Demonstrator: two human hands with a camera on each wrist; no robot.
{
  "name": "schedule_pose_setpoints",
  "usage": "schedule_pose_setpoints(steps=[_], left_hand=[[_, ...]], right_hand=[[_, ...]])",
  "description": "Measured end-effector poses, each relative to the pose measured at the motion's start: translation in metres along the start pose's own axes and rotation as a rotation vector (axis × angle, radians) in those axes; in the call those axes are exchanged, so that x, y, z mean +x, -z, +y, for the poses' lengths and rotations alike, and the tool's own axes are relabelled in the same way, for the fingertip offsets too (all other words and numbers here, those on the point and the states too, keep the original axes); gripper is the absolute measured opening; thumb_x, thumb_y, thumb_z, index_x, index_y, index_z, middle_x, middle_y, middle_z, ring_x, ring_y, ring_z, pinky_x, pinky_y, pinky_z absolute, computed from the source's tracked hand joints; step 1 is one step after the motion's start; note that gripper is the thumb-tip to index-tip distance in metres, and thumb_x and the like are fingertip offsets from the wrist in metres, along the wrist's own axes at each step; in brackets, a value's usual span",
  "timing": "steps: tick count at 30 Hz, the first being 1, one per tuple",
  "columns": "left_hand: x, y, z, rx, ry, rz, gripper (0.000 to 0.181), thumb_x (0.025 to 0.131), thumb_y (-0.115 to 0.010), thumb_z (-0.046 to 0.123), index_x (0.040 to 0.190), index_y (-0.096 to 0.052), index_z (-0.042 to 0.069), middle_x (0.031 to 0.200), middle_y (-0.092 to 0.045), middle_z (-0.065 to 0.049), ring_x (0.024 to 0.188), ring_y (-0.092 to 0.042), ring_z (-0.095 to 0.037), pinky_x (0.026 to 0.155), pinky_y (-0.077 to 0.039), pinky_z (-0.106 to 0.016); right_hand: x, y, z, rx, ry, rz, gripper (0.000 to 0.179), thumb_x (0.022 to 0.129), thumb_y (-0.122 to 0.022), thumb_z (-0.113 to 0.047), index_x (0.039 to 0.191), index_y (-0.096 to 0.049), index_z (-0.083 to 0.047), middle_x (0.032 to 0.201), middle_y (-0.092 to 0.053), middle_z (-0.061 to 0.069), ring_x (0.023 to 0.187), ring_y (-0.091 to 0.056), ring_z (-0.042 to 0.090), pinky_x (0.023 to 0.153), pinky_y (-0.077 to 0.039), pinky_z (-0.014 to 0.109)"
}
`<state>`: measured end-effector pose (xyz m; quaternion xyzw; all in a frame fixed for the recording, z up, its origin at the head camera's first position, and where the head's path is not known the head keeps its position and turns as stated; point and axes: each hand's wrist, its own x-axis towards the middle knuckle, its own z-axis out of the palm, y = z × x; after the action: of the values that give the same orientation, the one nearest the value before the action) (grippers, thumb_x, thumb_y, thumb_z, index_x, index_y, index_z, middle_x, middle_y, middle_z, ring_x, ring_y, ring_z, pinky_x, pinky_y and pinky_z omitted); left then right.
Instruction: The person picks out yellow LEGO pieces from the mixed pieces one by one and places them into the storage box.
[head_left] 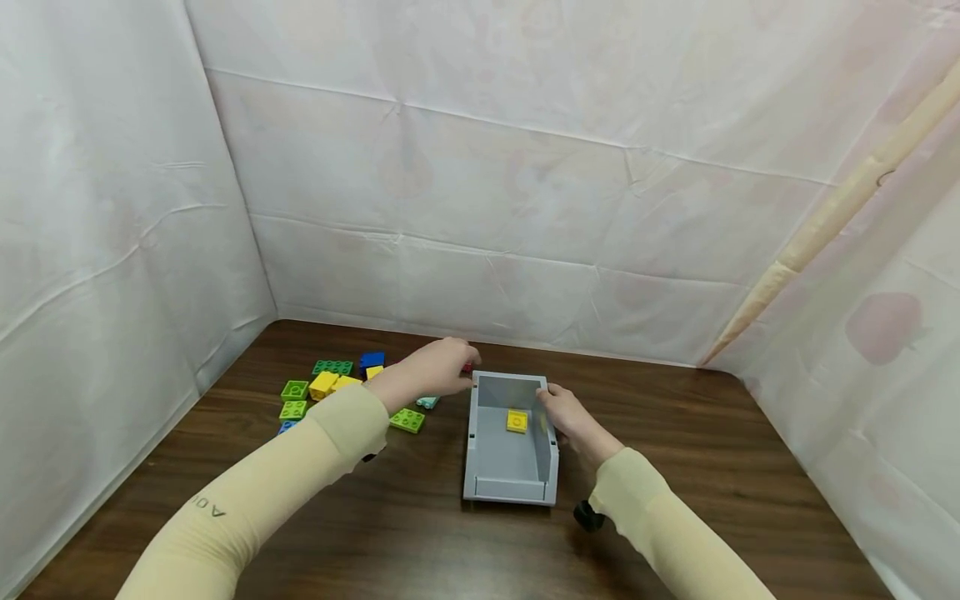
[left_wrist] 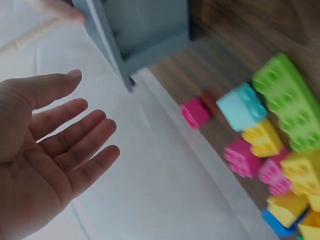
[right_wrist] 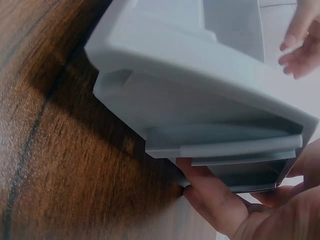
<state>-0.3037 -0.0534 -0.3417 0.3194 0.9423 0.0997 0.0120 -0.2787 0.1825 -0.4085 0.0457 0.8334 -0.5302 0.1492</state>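
A grey open-front bin [head_left: 501,462] stands on the table with one flat yellow brick [head_left: 517,421] lying inside. My right hand [head_left: 572,419] grips the bin's right side. In the right wrist view its fingers [right_wrist: 215,197] curl under a ledge on the bin's outer wall. My left hand [head_left: 433,367] hovers beside the bin's far left corner. Nothing is in its loosely bent fingers in the left wrist view, where the palm [left_wrist: 35,185] shows. Near it lie a pink brick [left_wrist: 195,113], a light blue brick [left_wrist: 242,107] and a long lime green brick [left_wrist: 287,102].
More toy bricks sit on the table's left part, among them a dark green brick [head_left: 333,367], a blue brick [head_left: 372,360] and a yellow brick [head_left: 323,384]. White cloth [head_left: 487,183] walls the dark wooden table [head_left: 675,433] at the back and sides.
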Motion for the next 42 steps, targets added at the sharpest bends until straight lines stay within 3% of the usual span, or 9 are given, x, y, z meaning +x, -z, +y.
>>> schedule_pose_setpoints(steps=[6, 12, 16, 20, 25, 33, 42], left_hand=[[-0.019, -0.004, -0.023, 0.016, 0.063, -0.024, 0.043, 0.087, -0.068, 0.024, 0.126, -0.059, 0.007, 0.126, -0.057, -0.01, 0.116, -0.055, -0.024, 0.097, -0.047, -0.039], [-0.038, -0.01, -0.046, -0.039, 0.084, -0.02, 0.045, 0.086, -0.07, 0.021, 0.126, -0.058, 0.007, 0.126, -0.057, -0.011, 0.113, -0.056, -0.025, 0.095, -0.048, -0.041], [-0.052, -0.015, -0.062, -0.081, 0.092, -0.036, 0.058, 0.084, -0.072, 0.021, 0.136, -0.049, 0.009, 0.136, -0.049, -0.014, 0.121, -0.05, -0.03, 0.097, -0.046, -0.044], [-0.067, -0.021, -0.078, -0.119, 0.123, -0.044, 0.071, 0.082, -0.074, 0.02, 0.143, -0.04, 0.01, 0.144, -0.038, -0.018, 0.13, -0.04, -0.037, 0.1, -0.042, -0.05], [-0.081, -0.028, -0.094, -0.118, 0.153, -0.056, 0.069, 0.08, -0.075, 0.017, 0.141, -0.042, 0.005, 0.143, -0.038, -0.022, 0.13, -0.038, -0.042, 0.101, -0.04, -0.054], [-0.087, -0.039, -0.109, -0.049, 0.155, -0.079, 0.067, 0.079, -0.076, 0.02, 0.138, -0.047, 0.004, 0.138, -0.044, -0.023, 0.128, -0.039, -0.043, 0.101, -0.038, -0.056], [-0.084, -0.043, -0.116, -0.004, 0.126, 0.011, 0.052, 0.079, -0.076, 0.011, 0.128, -0.057, 0.002, 0.129, -0.051, -0.02, 0.119, -0.048, -0.038, 0.095, -0.045, -0.052]], right_hand=[[-0.002, 0.002, 0.002, -0.021, -0.011, 0.014, 0.047, 0.102, -0.034, -0.027, 0.142, -0.035, -0.003, 0.133, -0.045, 0.025, 0.1, -0.055, 0.034, 0.06, -0.052, 0.034], [-0.004, 0.002, 0.003, -0.006, -0.011, 0.004, 0.048, 0.102, -0.034, -0.029, 0.143, -0.033, -0.002, 0.136, -0.042, 0.026, 0.105, -0.053, 0.036, 0.066, -0.054, 0.04], [-0.004, 0.002, 0.002, -0.003, -0.009, -0.005, 0.049, 0.102, -0.034, -0.029, 0.143, -0.034, -0.003, 0.138, -0.041, 0.024, 0.108, -0.05, 0.035, 0.071, -0.052, 0.044], [-0.004, 0.001, 0.002, -0.009, -0.007, 0.0, 0.048, 0.102, -0.034, -0.029, 0.142, -0.036, -0.004, 0.137, -0.042, 0.023, 0.106, -0.05, 0.034, 0.066, -0.051, 0.038], [-0.004, 0.001, 0.001, -0.03, -0.008, 0.024, 0.048, 0.102, -0.034, -0.031, 0.142, -0.036, -0.005, 0.134, -0.045, 0.022, 0.102, -0.054, 0.033, 0.062, -0.052, 0.036], [-0.004, -0.001, 0.002, -0.038, -0.015, 0.019, 0.049, 0.102, -0.034, -0.031, 0.144, -0.034, -0.006, 0.14, -0.042, 0.022, 0.11, -0.052, 0.036, 0.069, -0.053, 0.041], [-0.005, 0.001, 0.002, -0.056, -0.014, 0.032, 0.048, 0.102, -0.034, -0.031, 0.143, -0.036, -0.006, 0.14, -0.042, 0.022, 0.111, -0.051, 0.036, 0.069, -0.053, 0.044]])
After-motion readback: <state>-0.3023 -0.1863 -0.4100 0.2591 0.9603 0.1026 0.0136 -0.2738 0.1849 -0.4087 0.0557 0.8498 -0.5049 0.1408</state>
